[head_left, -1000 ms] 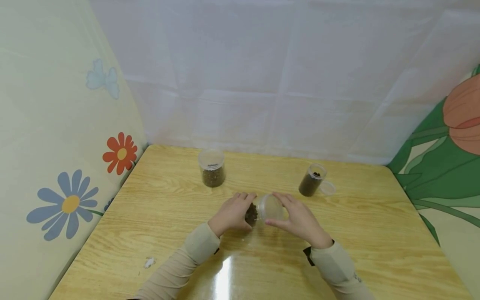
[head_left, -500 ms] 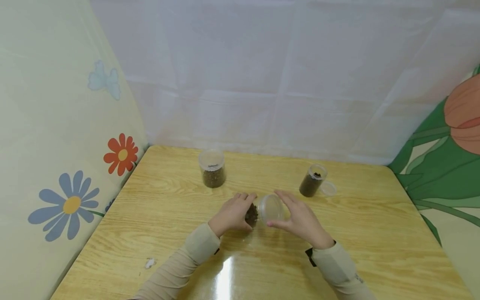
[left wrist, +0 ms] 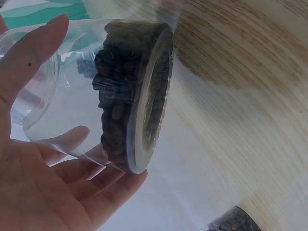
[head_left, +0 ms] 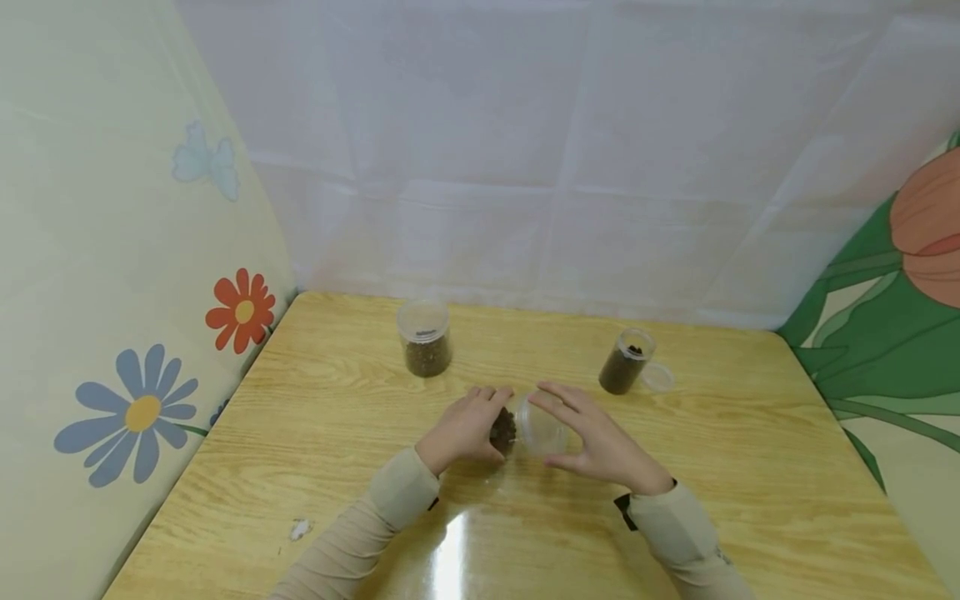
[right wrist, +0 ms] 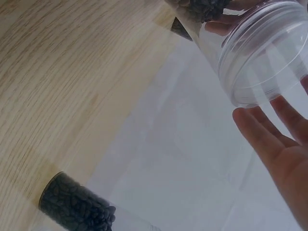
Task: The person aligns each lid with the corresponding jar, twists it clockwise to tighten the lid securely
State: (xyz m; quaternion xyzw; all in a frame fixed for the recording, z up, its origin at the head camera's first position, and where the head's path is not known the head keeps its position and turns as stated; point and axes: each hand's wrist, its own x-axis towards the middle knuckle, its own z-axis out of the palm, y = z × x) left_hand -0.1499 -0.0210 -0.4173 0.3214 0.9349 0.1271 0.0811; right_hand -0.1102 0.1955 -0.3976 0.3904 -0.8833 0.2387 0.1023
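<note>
My left hand grips a clear round jar with dark brown beans gathered at its base; the thumb lies on one side and the fingers on the other. The clear screw lid is on the jar's mouth, facing my right hand. In the head view that hand spans the lid, with fingers at its far edge and thumb at its near edge. Fingertips touch the lid's rim in the right wrist view, but the thumb is out of sight there.
A lidded clear jar of dark grains stands at the back left. At the back right is a narrower open jar of dark beans, with its clear lid beside it. The wooden table meets a white cloth behind.
My right hand has turned a little around the lid; its thumb has come lower and its fingers now lie more over the top. The left hand and the jar have hardly moved.
</note>
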